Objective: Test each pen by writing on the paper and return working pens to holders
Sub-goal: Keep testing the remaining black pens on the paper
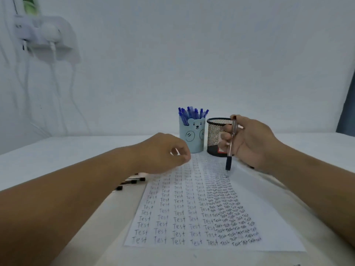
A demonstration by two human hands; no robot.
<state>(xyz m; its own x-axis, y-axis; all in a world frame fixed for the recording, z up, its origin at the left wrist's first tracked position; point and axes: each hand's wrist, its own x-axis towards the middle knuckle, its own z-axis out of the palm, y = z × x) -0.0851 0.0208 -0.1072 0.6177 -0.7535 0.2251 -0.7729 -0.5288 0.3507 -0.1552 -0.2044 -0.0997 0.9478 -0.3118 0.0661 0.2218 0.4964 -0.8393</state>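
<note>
paper (192, 217): the landmark; it lies flat on the tabletop (57, 150), columns of "test" filling its left and middle, a bare strip along its right side.
pen (230, 148): upright over the paper's far right part, tip down, at or just above the sheet; contact cannot be told.
right hand (251, 143): its grip is closed round the pen's barrel, thumb at the top.
left hand (165, 152): hovers over the paper's far left corner, fingers loosely curled, holding nothing.
bear holder (192, 137): just beyond the paper's far edge, full of blue pens (192, 113).
mesh holder (218, 138): beside it to the right, partly behind the right hand.
loose pens (132, 181): just off the paper's left edge.
doing it well: probably lay the left hand flat to steady the sheet, write in the bare strip so fresh ink shows, press lightly.
</note>
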